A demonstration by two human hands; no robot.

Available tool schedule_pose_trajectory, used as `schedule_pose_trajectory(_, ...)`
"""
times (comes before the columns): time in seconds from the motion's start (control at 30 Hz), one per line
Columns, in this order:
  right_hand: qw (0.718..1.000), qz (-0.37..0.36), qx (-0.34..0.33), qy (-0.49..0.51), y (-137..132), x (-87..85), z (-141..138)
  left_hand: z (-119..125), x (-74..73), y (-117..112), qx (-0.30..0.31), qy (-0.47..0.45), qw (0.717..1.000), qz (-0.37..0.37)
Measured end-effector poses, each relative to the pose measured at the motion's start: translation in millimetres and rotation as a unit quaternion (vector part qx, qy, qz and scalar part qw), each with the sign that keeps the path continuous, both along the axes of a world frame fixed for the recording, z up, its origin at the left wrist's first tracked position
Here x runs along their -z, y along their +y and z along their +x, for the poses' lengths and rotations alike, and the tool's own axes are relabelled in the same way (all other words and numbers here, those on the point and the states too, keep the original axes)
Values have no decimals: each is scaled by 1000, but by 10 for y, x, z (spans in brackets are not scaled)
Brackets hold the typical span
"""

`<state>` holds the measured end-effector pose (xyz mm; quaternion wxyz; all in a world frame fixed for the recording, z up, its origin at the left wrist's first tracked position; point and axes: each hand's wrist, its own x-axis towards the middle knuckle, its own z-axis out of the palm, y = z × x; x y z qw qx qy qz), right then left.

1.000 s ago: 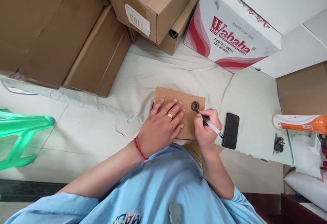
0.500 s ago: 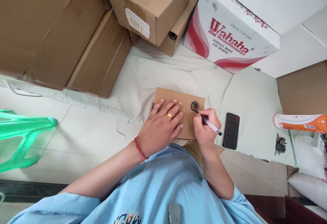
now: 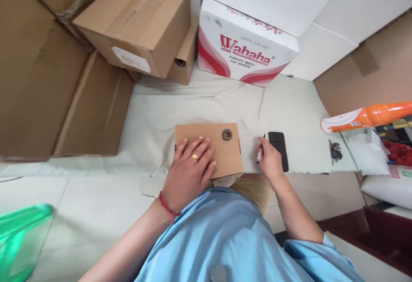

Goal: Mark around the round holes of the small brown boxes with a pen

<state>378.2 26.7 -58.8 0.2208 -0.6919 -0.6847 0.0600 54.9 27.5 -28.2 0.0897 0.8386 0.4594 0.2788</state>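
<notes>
Under my left hand (image 3: 192, 168) lies a small brown cardboard box (image 3: 230, 159) on the cloth-covered table. That hand rests flat on the box's left part, fingers spread, with a gold ring and a red string bracelet showing. Near the box's far right corner is a dark inked ring (image 3: 227, 134) around a small square hole. To the right of the box, apart from it, my right hand (image 3: 271, 158) grips a pen (image 3: 260, 153) with a white barrel. A black phone (image 3: 278, 144) lies just beside that hand, partly covered by it.
Large cardboard boxes (image 3: 32, 71) stand at the left and back, with a white and red water carton (image 3: 244, 50) behind. To the right lie an orange bottle (image 3: 367, 116) and keys (image 3: 335, 151). A green plastic stool (image 3: 25, 235) is on the floor at left.
My right hand has moved off the cardboard box to the right, taking the pen with it towards the phone. My left hand stays on the box. The camera view has shifted.
</notes>
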Motion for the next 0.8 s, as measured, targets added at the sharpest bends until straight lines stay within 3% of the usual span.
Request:
schedule_pose_trajectory(0.1,999,-16,47,-19,-72,-33,245,-184,29,-53,1,-78,996,31)
schedule_pose_trajectory(0.17,991,-19,121,-49,-172,-65,419,-346,84,-93,-15,-102,994,36)
schedule_pose_trajectory(0.27,965,-61,240,-85,-392,-30,597,-518,217,-166,4,-106,994,-25)
schedule_pose_trajectory(0.33,953,-114,269,-82,-525,46,612,-519,302,-220,25,-93,994,-53)
schedule_pose_trajectory(0.47,946,-153,282,-51,-578,145,504,-254,368,-243,30,-92,995,-40)
schedule_pose_trajectory(0.63,930,-179,320,-8,-410,58,549,182,389,-23,56,-90,994,-21)
schedule_pose_trajectory(0.8,933,-178,312,30,-477,-42,695,305,627,230,97,-138,985,44)
